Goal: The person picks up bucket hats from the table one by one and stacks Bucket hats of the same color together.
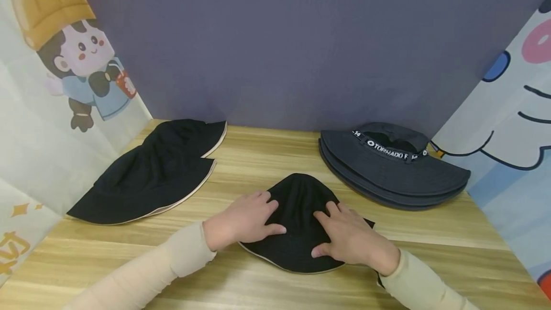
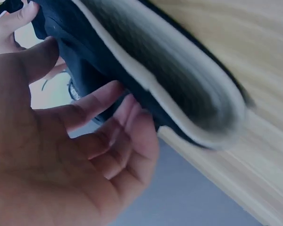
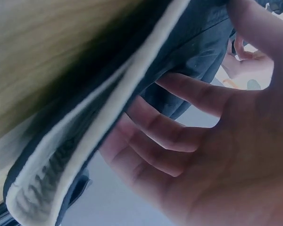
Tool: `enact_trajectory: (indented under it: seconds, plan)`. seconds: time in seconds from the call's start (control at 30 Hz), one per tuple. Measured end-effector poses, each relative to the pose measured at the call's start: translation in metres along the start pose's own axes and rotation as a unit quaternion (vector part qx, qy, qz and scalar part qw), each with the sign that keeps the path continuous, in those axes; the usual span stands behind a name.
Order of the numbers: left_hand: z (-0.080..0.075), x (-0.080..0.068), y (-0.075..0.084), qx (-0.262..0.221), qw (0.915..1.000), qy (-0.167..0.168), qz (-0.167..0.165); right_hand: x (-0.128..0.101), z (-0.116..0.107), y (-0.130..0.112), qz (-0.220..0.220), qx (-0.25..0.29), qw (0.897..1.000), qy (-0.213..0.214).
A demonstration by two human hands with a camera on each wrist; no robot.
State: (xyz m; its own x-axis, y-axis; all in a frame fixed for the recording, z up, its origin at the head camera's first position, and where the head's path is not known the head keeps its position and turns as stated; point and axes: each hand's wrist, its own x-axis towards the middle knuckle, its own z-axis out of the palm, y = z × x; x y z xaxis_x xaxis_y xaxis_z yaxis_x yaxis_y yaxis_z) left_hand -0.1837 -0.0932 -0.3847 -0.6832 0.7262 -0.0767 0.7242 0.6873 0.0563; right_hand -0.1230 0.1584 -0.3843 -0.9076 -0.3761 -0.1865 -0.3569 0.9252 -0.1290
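A black bucket hat point(image 1: 297, 214) with a pale edge lies crown up on the table, between both hands. My left hand point(image 1: 247, 219) touches its left side, thumb over the brim and fingers against the crown. On the right side, my right hand point(image 1: 350, 236) rests with spread fingers on crown and brim. In the left wrist view, the fingers point(image 2: 104, 103) lie loosely bent against the dark cloth, beside the brim's light lining point(image 2: 179, 80). The right wrist view has the fingers point(image 3: 188, 99) against the cloth under a folded brim edge point(image 3: 113, 108).
Two black hats point(image 1: 146, 176) with pale edges lie overlapping at the left. A stack of dark grey brimmed hats point(image 1: 396, 166), the top one showing a lettered band, sits at the back right. A grey panel point(image 1: 275, 47) and printed side walls point(image 1: 38, 123) bound the wooden table point(image 1: 267, 147).
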Motion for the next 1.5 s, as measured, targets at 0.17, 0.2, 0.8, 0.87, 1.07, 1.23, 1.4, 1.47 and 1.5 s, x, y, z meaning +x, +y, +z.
enact_trajectory:
  seconds: [0.17,0.2,0.8,0.87,1.07,1.23,1.4,1.47,1.5]
  plan:
    - [0.001,-0.001,-0.01,-0.042,0.9966,0.068,0.02,0.001,-0.001,0.0,0.0,-0.004,1.0,0.003]
    - [0.001,-0.001,-0.012,-0.047,0.9951,0.084,0.025,0.001,-0.001,0.0,0.0,-0.005,1.0,0.004]
    - [-0.009,-0.004,-0.059,0.032,0.9707,0.238,0.004,0.0,0.0,0.003,0.004,-0.001,1.0,0.0]
    - [-0.012,-0.005,-0.066,0.036,0.9705,0.238,-0.012,0.0,0.001,0.003,0.004,-0.001,1.0,-0.002]
    - [-0.017,-0.011,-0.09,0.045,0.9698,0.233,-0.057,0.0,0.002,0.003,0.005,-0.002,1.0,-0.005]
    - [-0.024,-0.015,-0.109,0.049,0.9687,0.231,-0.076,0.0,0.002,0.004,0.004,-0.005,1.0,-0.002]
    - [-0.032,-0.022,-0.133,0.07,0.9669,0.226,-0.095,0.0,0.001,0.004,0.002,-0.006,1.0,-0.001]
    - [-0.034,-0.025,-0.143,0.077,0.9659,0.222,-0.107,0.0,0.001,0.003,0.002,-0.005,1.0,-0.002]
    - [-0.035,-0.027,-0.148,0.081,0.9655,0.22,-0.115,0.001,0.001,0.003,0.002,-0.005,1.0,-0.002]
